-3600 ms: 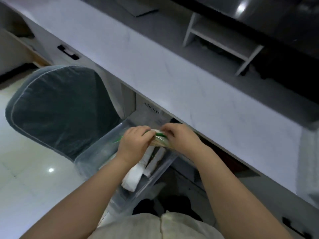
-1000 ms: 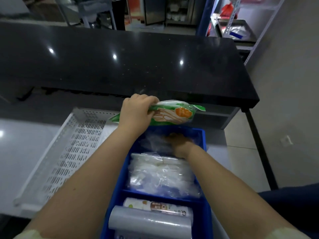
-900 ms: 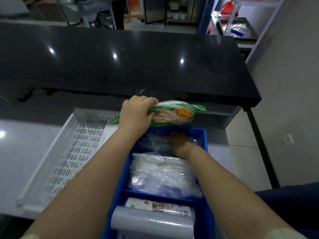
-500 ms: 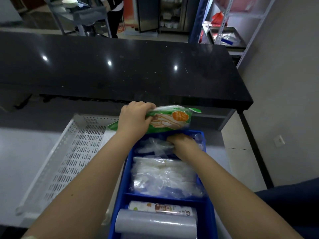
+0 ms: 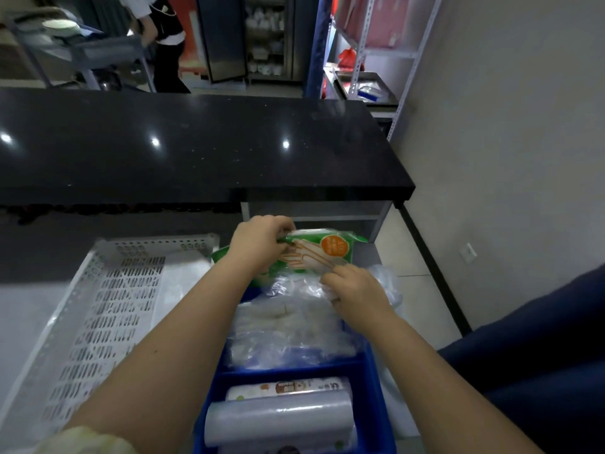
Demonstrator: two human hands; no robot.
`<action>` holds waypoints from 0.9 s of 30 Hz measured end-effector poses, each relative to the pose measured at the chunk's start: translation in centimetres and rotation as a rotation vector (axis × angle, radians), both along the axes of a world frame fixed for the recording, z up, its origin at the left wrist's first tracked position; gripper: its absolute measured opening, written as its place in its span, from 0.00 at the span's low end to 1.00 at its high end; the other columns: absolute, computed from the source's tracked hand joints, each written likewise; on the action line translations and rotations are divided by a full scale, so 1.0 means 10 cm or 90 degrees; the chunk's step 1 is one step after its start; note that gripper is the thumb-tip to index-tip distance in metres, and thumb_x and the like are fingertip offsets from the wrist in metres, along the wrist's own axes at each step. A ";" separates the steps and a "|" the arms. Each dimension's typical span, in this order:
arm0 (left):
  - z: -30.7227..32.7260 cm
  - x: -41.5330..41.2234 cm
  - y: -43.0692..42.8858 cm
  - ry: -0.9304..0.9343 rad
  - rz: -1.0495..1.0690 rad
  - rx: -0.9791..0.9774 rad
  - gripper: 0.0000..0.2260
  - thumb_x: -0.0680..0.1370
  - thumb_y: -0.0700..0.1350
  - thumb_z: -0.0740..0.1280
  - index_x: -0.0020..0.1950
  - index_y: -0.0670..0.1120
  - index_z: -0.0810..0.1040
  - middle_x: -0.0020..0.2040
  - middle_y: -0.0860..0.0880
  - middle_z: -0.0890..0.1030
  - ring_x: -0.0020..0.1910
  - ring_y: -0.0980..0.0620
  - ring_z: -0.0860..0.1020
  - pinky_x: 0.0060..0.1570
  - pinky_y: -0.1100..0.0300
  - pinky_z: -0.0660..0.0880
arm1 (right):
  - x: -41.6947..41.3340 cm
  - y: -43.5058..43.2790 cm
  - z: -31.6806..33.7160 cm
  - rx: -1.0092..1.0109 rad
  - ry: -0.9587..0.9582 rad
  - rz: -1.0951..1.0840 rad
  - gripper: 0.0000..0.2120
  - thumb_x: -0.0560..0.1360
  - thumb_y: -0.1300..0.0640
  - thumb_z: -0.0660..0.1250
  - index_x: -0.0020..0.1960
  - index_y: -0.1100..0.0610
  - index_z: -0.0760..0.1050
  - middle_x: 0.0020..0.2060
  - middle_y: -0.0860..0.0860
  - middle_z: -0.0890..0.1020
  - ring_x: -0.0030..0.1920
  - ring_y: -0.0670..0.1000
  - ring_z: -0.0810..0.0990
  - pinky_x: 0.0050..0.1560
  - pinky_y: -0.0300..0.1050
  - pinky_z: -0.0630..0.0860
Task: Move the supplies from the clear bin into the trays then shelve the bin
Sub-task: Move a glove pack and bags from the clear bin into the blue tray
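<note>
Two trays sit side by side on the pale worktop (image 5: 19,309): one white perforated tray (image 5: 98,309), one blue tray (image 5: 371,381); the left hand (image 5: 262,247) has its fingers clamped on one green glove packet (image 5: 324,253) above the blue tray's far end; the right hand (image 5: 357,286) pinches crumpled clear plastic bags (image 5: 288,322) there; a black counter (image 5: 196,142) and metal shelving (image 5: 402,54) stand beyond.

Ahead of you runs a black counter (image 5: 196,142) (three ceiling lights glint on its glossy top). To your right stands a plain grey wall (image 5: 507,126), with metal shelving (image 5: 386,54) beyond and pale floor tiles (image 5: 415,290) below.
</note>
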State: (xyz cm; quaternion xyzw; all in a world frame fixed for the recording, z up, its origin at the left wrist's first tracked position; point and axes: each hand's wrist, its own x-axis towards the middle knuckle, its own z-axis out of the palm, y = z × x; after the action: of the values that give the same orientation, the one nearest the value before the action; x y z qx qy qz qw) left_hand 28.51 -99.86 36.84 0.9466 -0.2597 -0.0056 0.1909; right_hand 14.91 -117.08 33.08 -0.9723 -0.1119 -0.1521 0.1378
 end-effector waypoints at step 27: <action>-0.40 0.32 -0.01 -0.059 -0.059 -0.021 0.16 0.75 0.55 0.69 0.60 0.50 0.79 0.52 0.48 0.82 0.55 0.45 0.76 0.50 0.51 0.72 | 0.18 0.03 -0.04 0.000 0.054 -0.052 0.12 0.59 0.72 0.72 0.38 0.60 0.79 0.35 0.56 0.80 0.35 0.59 0.76 0.31 0.51 0.74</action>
State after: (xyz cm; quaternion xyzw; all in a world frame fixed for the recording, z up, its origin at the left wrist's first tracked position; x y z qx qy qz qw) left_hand 31.68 -99.93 32.81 0.9295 -0.3121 0.0336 0.1937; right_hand 16.70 -116.83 32.72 -0.9816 -0.0666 -0.1164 0.1360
